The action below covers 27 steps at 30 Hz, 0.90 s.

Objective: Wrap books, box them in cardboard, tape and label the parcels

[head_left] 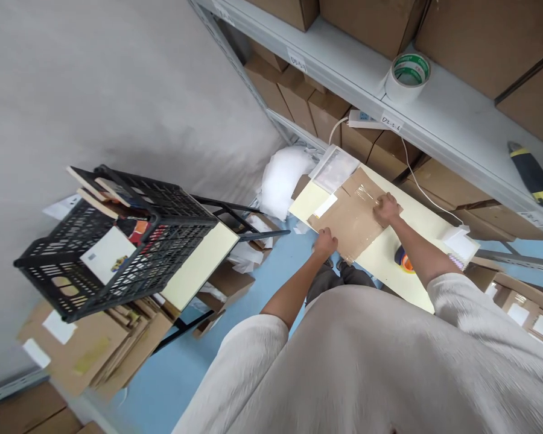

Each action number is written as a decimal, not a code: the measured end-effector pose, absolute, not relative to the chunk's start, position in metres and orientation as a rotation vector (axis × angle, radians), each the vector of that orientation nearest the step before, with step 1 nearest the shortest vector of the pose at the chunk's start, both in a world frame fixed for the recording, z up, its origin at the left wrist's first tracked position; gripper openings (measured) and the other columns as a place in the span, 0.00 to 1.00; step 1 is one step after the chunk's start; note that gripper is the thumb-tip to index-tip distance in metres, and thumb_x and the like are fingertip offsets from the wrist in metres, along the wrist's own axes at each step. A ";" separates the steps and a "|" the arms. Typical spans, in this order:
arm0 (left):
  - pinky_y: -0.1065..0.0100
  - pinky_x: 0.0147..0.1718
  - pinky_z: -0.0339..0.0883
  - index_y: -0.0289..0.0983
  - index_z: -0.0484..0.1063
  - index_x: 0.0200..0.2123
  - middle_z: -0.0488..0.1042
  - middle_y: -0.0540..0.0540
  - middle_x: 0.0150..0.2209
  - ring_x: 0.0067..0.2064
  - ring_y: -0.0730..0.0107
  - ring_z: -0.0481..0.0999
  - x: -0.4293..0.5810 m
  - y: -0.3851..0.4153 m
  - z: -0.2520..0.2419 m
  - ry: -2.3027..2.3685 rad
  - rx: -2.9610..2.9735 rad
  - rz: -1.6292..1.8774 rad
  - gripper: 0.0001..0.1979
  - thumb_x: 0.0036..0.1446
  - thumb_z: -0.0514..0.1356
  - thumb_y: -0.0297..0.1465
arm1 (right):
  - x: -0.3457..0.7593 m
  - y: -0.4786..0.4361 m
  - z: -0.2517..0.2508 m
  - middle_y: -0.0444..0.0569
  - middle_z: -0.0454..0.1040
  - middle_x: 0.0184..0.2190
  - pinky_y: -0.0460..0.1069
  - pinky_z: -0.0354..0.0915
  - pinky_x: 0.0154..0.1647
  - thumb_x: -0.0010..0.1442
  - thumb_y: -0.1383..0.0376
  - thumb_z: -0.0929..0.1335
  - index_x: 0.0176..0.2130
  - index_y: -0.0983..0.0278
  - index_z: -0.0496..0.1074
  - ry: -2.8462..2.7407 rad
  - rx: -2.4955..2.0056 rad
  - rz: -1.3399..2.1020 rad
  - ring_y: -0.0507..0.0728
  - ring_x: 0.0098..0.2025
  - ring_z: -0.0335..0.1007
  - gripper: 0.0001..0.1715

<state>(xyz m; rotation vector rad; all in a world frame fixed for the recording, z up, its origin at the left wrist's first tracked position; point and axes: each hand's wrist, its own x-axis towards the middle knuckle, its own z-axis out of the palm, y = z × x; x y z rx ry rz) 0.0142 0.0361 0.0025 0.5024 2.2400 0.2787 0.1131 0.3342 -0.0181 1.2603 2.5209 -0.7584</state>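
Observation:
A flat piece of brown cardboard (349,218) with glossy clear tape and a white label (325,205) lies on a pale yellow tabletop (391,274). My left hand (326,242) is closed on the cardboard's near left edge. At its right edge, my right hand (387,209) has its fingers curled and gripping; the fingertips are partly hidden. A tape roll (405,260) with blue and orange parts sits on the tabletop below my right forearm. Beyond the cardboard, a clear-covered white sheet (335,169) lies at the table's far left corner.
A black crate (176,265) holding books stands on a stand to the left, above flattened cartons (85,343). A grey shelf (461,90) with boxes, a white tape roll (407,78) and a yellow-black tool (533,175) runs along the far side. A white cable (419,181) hangs down.

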 end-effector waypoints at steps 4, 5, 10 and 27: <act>0.54 0.57 0.70 0.41 0.66 0.50 0.69 0.36 0.58 0.55 0.52 0.78 0.020 0.032 -0.001 2.308 0.447 0.381 0.09 0.70 0.60 0.34 | 0.111 0.337 -0.015 0.58 0.68 0.62 0.67 0.59 0.67 0.63 0.61 0.68 0.52 0.59 0.72 2.478 1.362 -0.775 0.71 0.65 0.60 0.18; 0.53 0.59 0.69 0.41 0.65 0.50 0.68 0.36 0.57 0.55 0.51 0.77 0.022 0.029 0.000 2.350 0.451 0.407 0.10 0.69 0.61 0.34 | 0.111 0.339 -0.014 0.59 0.68 0.61 0.67 0.60 0.67 0.63 0.61 0.68 0.53 0.60 0.71 2.452 1.411 -0.770 0.70 0.64 0.61 0.19; 0.48 0.61 0.66 0.42 0.65 0.49 0.66 0.37 0.57 0.59 0.46 0.71 0.013 0.014 0.013 2.548 0.616 0.478 0.17 0.62 0.68 0.32 | 0.123 0.338 -0.003 0.63 0.70 0.60 0.66 0.62 0.64 0.63 0.62 0.68 0.63 0.64 0.65 2.395 1.549 -0.767 0.71 0.61 0.66 0.30; 0.49 0.68 0.63 0.43 0.67 0.57 0.60 0.37 0.67 0.66 0.46 0.69 -0.148 0.095 0.045 2.387 1.221 0.358 0.25 0.58 0.69 0.29 | 0.181 0.252 0.029 0.62 0.81 0.53 0.55 0.71 0.53 0.70 0.60 0.65 0.55 0.65 0.75 1.996 1.851 -0.970 0.68 0.57 0.78 0.19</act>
